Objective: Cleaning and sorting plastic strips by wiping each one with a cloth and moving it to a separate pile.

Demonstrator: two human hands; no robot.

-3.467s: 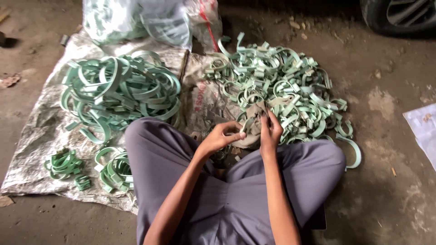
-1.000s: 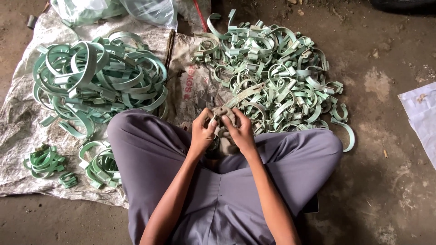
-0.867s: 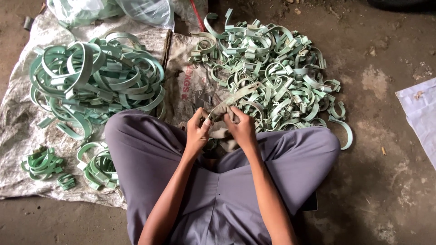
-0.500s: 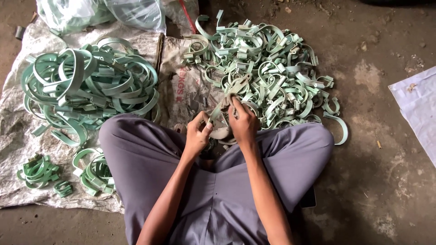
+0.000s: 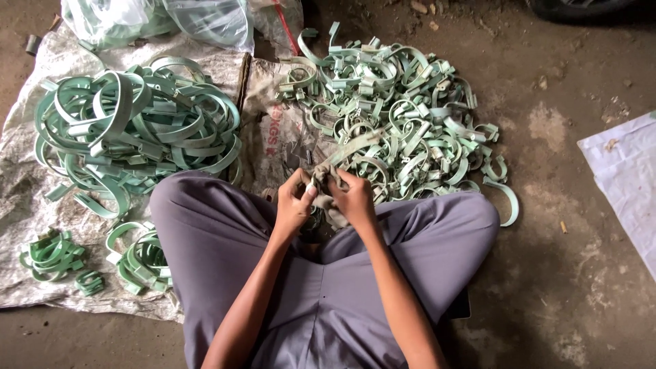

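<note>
Both hands meet between the knees: the left hand point(image 5: 294, 205) and right hand point(image 5: 355, 198) are clenched together around one pale green clamp point(image 5: 345, 152) and a grey rag point(image 5: 328, 198). Left lie two small bundles point(image 5: 51, 253), beyond two big heaps point(image 5: 137, 130) on sacking point(image 5: 27, 198), then plastic bags point(image 5: 205, 20).

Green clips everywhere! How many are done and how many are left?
Possibly done, though I can't be sure: the big looped pile and small bundles on the sack. In hand: left hand and right hand work one clip with a rag. Seemingly left: the large loose heap ahead.
</note>
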